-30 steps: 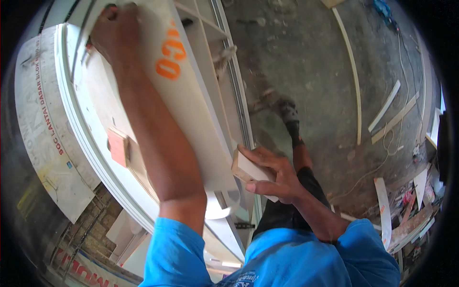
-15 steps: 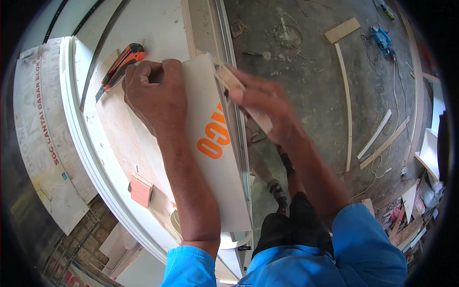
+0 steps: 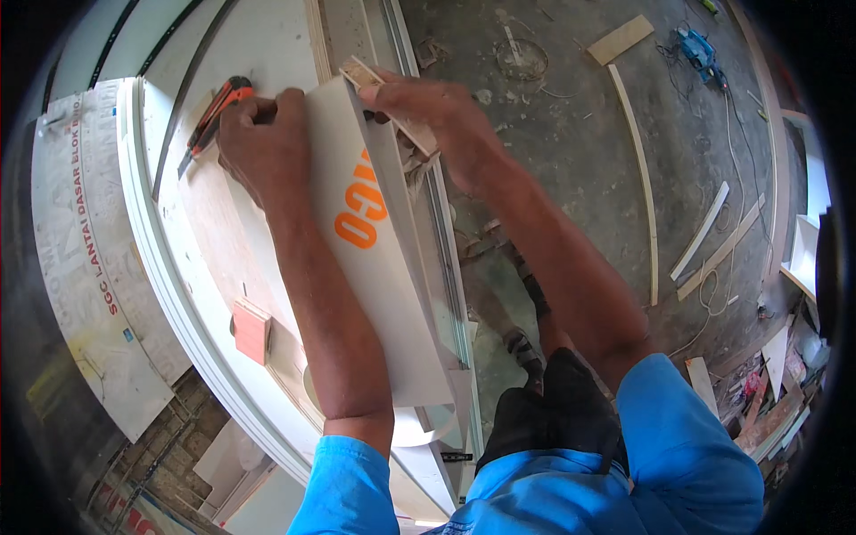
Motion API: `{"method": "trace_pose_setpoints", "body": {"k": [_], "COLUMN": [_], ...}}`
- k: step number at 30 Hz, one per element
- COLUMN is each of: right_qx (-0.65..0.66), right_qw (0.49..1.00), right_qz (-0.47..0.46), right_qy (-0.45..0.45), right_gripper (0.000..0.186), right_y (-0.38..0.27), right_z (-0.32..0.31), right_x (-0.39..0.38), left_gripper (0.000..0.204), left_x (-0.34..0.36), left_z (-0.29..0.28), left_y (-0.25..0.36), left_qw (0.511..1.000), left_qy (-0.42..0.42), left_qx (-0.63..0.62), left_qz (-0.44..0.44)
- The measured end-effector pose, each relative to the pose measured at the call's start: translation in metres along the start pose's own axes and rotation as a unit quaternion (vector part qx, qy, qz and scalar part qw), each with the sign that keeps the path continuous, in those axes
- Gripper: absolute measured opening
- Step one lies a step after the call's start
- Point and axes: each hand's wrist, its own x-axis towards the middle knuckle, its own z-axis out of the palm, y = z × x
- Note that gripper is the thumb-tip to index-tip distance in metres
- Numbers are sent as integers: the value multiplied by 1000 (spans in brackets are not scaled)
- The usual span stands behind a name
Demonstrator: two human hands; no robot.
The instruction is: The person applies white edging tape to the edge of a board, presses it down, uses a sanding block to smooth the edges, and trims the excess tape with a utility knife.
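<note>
My left hand (image 3: 263,147) is curled over the left edge of a long white board (image 3: 406,348) with large orange printing, gripping it. Just left of it lies an orange-and-black utility knife (image 3: 227,100) on the pale work surface (image 3: 214,232). My right hand (image 3: 441,120) is closed round a small wooden block (image 3: 419,141), held at the far right edge of the board, near its far end. A pinkish block (image 3: 251,330) lies left of my left forearm.
The work surface has white and metal rails (image 3: 160,214). A printed panel (image 3: 85,232) is at left. On the concrete floor (image 3: 571,152) at right are wood strips (image 3: 635,143), a blue power tool (image 3: 700,58) with cables and a pile of offcuts (image 3: 767,410).
My right hand has moved the block from the board's near part up to its far end, then slightly further left. The view has shifted, now showing the knife beside my left hand.
</note>
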Motion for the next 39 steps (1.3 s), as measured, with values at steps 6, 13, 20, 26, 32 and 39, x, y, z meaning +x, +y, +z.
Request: {"method": "trace_pose_setpoints", "body": {"k": [6,13,20,26,32,39], "right_qx": [-55,-98,-111,-155,-109,-45], "right_qw": [997,992,990,974,991,998], "right_qz": [35,67,65,106,38,42], "right_qy": [-42,-44,-60,-128,-70,-24], "right_gripper": [68,85,81,83,79,79], "right_y": [31,84,126,126,125,93], "right_z": [-5,-3,-1,-7,2,-3], "right_x": [-84,-210,-303,-331,-303,-194], "left_gripper": [39,57,59,61,47,35], "left_x": [3,19,27,38,28,-1], "left_z": [3,8,13,9,0,2], "left_y": [-18,-39,-36,-50,-31,-3], "left_qw": [999,992,991,990,997,1000], "left_qy": [9,52,46,57,7,11], "left_qx": [5,18,39,74,32,-24], "left_qz": [44,118,121,109,71,8]}}
